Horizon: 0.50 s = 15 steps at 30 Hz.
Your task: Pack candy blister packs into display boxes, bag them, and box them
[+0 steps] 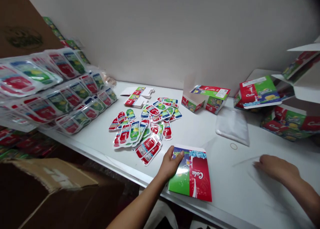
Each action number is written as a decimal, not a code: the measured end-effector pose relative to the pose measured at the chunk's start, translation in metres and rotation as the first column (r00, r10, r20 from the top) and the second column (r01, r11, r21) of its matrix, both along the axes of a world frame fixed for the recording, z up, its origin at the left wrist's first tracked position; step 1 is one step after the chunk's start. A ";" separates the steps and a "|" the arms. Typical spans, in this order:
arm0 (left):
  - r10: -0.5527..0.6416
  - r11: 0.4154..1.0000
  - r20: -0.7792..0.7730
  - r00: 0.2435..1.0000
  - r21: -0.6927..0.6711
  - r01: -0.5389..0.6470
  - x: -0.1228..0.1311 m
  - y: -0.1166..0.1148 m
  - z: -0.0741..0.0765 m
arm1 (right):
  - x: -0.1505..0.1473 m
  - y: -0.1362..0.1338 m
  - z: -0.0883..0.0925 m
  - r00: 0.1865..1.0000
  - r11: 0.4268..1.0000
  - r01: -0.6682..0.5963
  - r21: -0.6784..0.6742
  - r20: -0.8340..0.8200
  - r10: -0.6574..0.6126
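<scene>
My left hand [171, 164] rests on the left edge of a flat printed carton [193, 175], red and green with "Cola" on it, lying near the white table's front edge; the thumb lies over the carton's top and the fingers curl at its side. My right hand [275, 167] lies on the table to the right, on or beside a clear plastic sheet [252, 165] that is hard to make out; its fingers are partly curled. A heap of small red, green and blue sachets [145, 130] lies left of the carton.
Stacks of sachet sheets [50, 92] pile up at the left. Folded cartons [208, 97] and more boxes [275, 99] stand at the back right. A clear bag [232, 125] and a rubber band [233, 146] lie mid-table. A cardboard box [50, 189] stands below left.
</scene>
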<state>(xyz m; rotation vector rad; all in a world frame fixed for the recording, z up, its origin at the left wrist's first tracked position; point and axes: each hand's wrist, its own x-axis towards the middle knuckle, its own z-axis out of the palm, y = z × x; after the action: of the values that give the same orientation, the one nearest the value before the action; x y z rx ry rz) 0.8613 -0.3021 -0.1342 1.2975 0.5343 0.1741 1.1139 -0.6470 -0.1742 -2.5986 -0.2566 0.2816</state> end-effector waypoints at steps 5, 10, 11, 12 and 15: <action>-0.003 1.000 0.031 1.000 -0.022 0.003 -0.001 0.000 0.001 | -0.016 0.009 0.020 0.966 0.986 -0.008 -0.167 0.253 0.051; -0.007 0.997 0.026 1.000 -0.079 0.009 -0.002 0.000 0.001 | -0.078 0.140 0.043 0.927 0.920 -0.093 0.382 -0.304 0.220; -0.012 0.996 0.027 1.000 -0.087 0.014 -0.002 0.000 0.001 | -0.086 0.163 0.040 0.905 0.899 -0.081 0.430 -0.346 0.247; -0.017 0.995 0.026 1.000 -0.094 0.019 -0.002 0.000 0.001 | -0.090 0.181 0.036 0.872 0.846 0.007 0.533 -0.418 0.256; -0.014 0.997 0.024 1.000 -0.077 0.016 -0.003 0.000 -0.001 | -0.079 0.190 0.031 0.895 0.774 0.093 0.627 -0.394 0.211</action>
<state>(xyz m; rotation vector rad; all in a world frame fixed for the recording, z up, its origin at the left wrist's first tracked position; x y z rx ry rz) 0.8588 -0.3021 -0.1351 1.2223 0.5063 0.1548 1.0349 -0.4571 -0.1432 -1.7885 -0.2206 0.6774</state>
